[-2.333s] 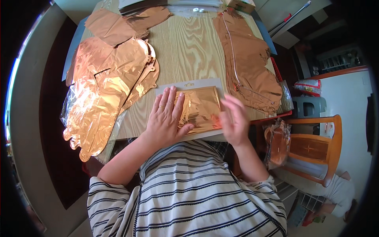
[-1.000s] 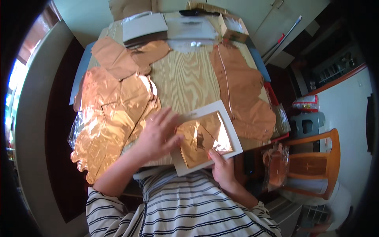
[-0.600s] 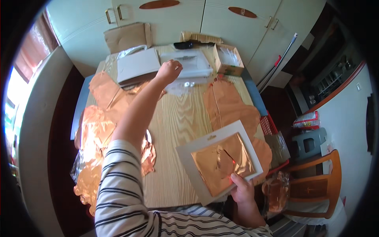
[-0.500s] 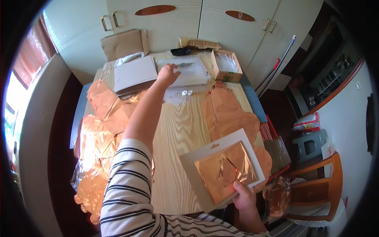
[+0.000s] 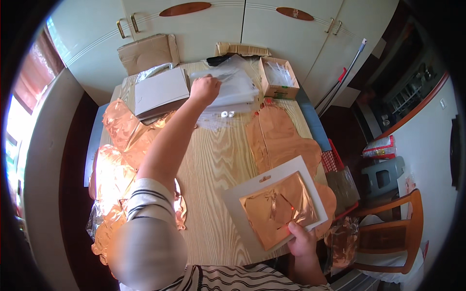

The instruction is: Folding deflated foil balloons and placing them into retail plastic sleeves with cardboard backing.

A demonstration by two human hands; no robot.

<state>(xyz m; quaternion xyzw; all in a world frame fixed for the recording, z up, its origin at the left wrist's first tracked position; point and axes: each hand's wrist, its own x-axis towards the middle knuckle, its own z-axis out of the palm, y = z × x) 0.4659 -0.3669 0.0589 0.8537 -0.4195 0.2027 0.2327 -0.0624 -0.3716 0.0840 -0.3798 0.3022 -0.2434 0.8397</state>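
My left hand (image 5: pixel 206 90) reaches to the far side of the table, its fingers closed on a clear plastic bag (image 5: pixel 238 68) whose far end is tilted up. Under it lies a stack of similar clear bags (image 5: pixel 238 94). At the front right, my right hand (image 5: pixel 303 240) grips a pale card (image 5: pixel 232 199) with a hang hole, thumb on top. A folded copper-coloured foil balloon (image 5: pixel 272 208) lies flat on that card, under the thumb. Beside the bags, to the left, sits a pile of grey cards (image 5: pixel 162 89).
Flat copper foil balloons (image 5: pixel 281 131) cover the table's right side; more shiny ones (image 5: pixel 114 169) heap on the left. An open carton (image 5: pixel 281 92) of clear packets stands at the back right. Two small white rings (image 5: pixel 227 114) lie mid-table. A wooden chair (image 5: pixel 412 233) stands at the right.
My left hand has closed on a clear bag and raised its far end from the stack. The right hand and its card have stayed nearly still.
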